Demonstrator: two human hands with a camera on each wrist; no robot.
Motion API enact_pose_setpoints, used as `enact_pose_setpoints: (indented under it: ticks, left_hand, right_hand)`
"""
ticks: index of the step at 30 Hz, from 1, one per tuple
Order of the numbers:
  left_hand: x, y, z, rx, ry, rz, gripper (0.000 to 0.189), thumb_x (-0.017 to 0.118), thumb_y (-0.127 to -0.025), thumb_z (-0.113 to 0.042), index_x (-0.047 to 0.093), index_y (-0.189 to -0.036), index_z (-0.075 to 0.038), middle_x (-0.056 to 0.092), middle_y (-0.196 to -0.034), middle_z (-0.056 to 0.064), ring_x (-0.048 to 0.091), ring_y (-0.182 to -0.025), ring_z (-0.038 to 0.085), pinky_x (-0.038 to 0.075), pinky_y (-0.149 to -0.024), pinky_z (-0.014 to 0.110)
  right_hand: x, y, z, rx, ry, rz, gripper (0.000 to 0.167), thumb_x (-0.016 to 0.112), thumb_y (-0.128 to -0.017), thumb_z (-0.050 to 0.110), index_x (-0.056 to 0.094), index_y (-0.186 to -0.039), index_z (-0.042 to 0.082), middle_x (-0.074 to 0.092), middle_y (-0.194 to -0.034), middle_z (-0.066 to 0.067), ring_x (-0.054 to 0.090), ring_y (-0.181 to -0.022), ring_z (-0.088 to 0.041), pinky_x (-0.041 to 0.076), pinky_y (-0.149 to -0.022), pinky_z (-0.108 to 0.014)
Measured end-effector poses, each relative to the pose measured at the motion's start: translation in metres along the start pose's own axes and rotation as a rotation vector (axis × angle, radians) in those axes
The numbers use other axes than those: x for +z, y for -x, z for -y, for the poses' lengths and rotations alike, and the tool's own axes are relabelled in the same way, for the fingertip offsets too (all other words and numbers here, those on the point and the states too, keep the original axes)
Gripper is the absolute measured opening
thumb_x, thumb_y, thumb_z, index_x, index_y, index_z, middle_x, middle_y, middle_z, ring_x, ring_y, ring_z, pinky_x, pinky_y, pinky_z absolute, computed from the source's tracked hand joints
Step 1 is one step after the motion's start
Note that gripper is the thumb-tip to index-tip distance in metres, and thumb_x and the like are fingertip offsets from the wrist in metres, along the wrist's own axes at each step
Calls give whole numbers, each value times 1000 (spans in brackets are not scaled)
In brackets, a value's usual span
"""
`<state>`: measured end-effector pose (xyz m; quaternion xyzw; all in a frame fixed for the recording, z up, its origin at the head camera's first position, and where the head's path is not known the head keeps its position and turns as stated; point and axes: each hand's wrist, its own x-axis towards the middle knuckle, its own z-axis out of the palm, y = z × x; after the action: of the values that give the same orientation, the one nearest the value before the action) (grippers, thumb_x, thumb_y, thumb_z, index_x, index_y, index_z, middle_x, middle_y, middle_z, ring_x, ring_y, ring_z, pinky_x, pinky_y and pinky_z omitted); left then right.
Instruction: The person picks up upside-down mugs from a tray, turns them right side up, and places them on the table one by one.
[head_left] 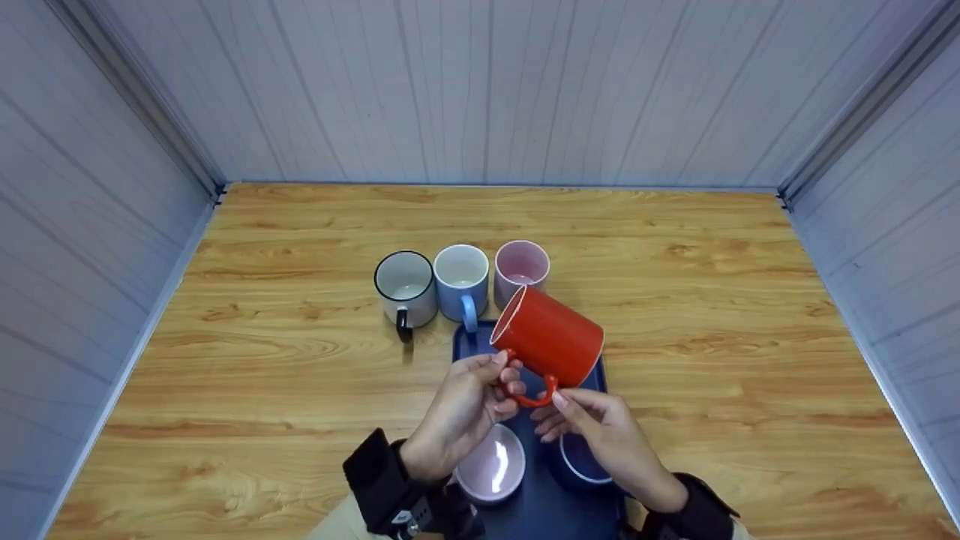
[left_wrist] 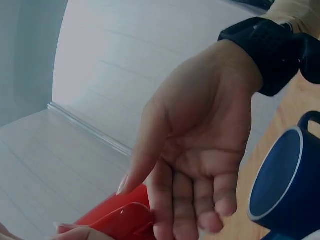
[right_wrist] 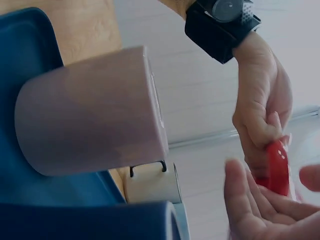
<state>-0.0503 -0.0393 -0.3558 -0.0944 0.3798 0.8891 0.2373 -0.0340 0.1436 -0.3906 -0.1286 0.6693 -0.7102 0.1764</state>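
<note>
A red mug [head_left: 556,337] is held tilted above the tray, its rim toward the upper left and its handle toward me. My left hand [head_left: 466,405] grips the handle near the rim, fingers curled round it. At the handle's lower end, the thumb of my right hand [head_left: 609,431] touches the mug. In the left wrist view the right hand's fingers [left_wrist: 183,210] are nearly straight. Beneath the hands, a pink mug [head_left: 491,465] and a navy mug [head_left: 589,457] sit on a navy tray [head_left: 551,514]. Part of the navy mug is hidden by the right hand.
Behind the tray, a white mug with black rim and handle [head_left: 409,304], a light blue mug [head_left: 454,296] and another pink mug [head_left: 510,289] stand in a row on the wooden table [head_left: 712,322]. Pale panel walls [head_left: 442,90] enclose the back and sides.
</note>
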Motion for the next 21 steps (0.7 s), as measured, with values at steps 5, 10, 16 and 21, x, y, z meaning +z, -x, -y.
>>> enact_pose_setpoints:
  ticks: [5,10,16,21]
  left_hand:
    - [4,0,3,-1,27,-7,16,33,-99,-7,44,-91,2,43,-69,1,43,-61,10,32,-51,17]
    - [8,-1,6,6,62,-12,16,32,-99,-7,43,-93,1,43,-71,2,42,-63,11,32,-52,18]
    - [9,-4,12,11,89,-13,15,31,-99,-6,43,-94,1,44,-75,3,42,-66,11,33,-55,18]
    - [9,-5,15,-1,72,-1,18,29,-99,-6,45,-94,1,44,-75,3,44,-67,12,37,-59,20]
  right_hand:
    - [5,1,0,4,-12,-121,35,47,-96,13,53,-107,-19,61,-89,-26,63,-75,-24,52,-73,-40]
    - [10,0,2,9,-26,-232,32,51,-94,12,55,-105,-17,64,-86,-17,63,-74,-25,52,-72,-38]
    - [12,-1,1,6,-47,-313,28,54,-92,10,56,-104,-15,66,-86,-14,63,-74,-23,52,-70,-35]
    - [11,1,-1,-42,-148,-327,20,54,-92,6,56,-102,-10,67,-88,-7,63,-78,-19,51,-72,-33]
